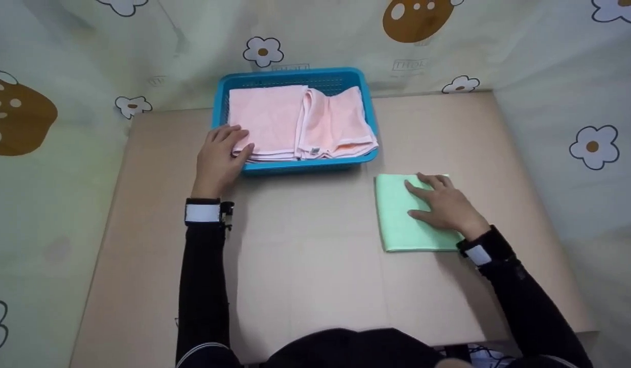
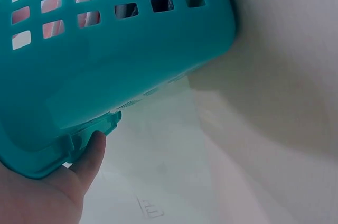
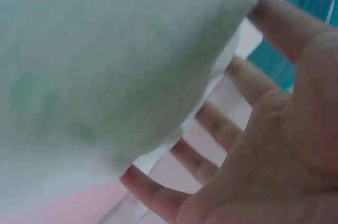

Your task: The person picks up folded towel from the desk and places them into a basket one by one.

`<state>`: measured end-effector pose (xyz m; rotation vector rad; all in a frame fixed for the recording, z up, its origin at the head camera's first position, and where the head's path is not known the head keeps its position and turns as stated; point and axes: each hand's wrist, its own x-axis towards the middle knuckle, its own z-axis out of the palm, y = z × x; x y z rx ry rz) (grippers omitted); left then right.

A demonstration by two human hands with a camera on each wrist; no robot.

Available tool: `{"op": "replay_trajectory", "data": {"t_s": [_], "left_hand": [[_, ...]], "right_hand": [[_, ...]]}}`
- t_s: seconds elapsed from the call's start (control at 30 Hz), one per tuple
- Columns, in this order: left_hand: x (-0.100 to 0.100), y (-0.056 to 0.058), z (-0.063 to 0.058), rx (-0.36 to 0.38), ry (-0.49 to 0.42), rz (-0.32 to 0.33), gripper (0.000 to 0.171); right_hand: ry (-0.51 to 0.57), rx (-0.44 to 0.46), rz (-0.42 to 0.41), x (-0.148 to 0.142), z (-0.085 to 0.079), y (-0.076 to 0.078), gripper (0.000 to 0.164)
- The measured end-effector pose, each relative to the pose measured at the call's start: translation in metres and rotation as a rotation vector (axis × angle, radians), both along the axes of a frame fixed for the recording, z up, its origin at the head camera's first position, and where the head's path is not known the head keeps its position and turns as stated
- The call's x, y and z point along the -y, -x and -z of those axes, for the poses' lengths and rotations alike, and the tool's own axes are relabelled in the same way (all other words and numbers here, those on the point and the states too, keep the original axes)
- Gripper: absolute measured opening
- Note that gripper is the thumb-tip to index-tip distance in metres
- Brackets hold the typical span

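Observation:
A blue plastic basket [image 1: 292, 74] stands at the back of the table. Two folded pink towels lie side by side in it: the left towel [image 1: 266, 120] is flat, the right towel [image 1: 335, 120] more rumpled. My left hand [image 1: 219, 158] grips the basket's left front edge, its fingertips over the rim by the pink towel. In the left wrist view, one finger touches the outside handle tab [image 2: 87, 134]. To the front right lies a folded light green towel [image 1: 397, 225]. On it rests my right hand [image 1: 445, 207], fingers spread; the right wrist view shows these fingers [image 3: 211, 123] against pale green cloth.
The beige tabletop [image 1: 310, 286] carries the basket and the green towel. Patterned pale curtains [image 1: 325, 46] hang behind and on both sides. Dark cables [image 1: 484, 351] show below the table's front edge, at the lower right.

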<state>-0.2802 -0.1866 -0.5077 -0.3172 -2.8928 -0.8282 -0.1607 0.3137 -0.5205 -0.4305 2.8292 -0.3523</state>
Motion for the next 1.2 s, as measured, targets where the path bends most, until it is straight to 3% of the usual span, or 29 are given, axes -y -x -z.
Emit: {"op": "replay_trajectory", "data": {"t_s": [0.23, 0.47, 0.63, 0.83, 0.93, 1.07, 1.13, 1.2], "left_hand": [[-0.002, 0.0, 0.003, -0.017, 0.006, 0.003, 0.054], [-0.003, 0.0, 0.004, -0.022, 0.014, 0.007, 0.054], [-0.004, 0.0, 0.002, -0.028, 0.025, -0.001, 0.054], [-0.005, 0.0, -0.003, -0.041, 0.115, -0.013, 0.057], [-0.01, -0.003, -0.011, -0.109, 0.129, -0.042, 0.054], [-0.036, -0.022, -0.033, -0.314, 0.039, -0.054, 0.045], [-0.058, -0.04, -0.042, -0.384, -0.025, 0.024, 0.038], [-0.083, -0.06, -0.043, -0.346, -0.033, 0.127, 0.034]], "right_hand": [[-0.084, -0.062, -0.075, 0.052, 0.006, 0.009, 0.07], [-0.108, -0.055, -0.108, 0.084, 0.011, 0.016, 0.072], [-0.103, -0.06, -0.125, 0.097, 0.011, 0.02, 0.071], [-0.115, -0.058, -0.113, 0.101, 0.011, 0.021, 0.071], [-0.094, -0.059, -0.11, 0.1, 0.012, 0.022, 0.071], [-0.009, -0.065, -0.104, 0.095, 0.01, 0.022, 0.071], [0.047, -0.066, -0.073, 0.089, 0.009, 0.021, 0.072], [0.1, -0.071, -0.016, 0.083, 0.007, 0.02, 0.074]]}}
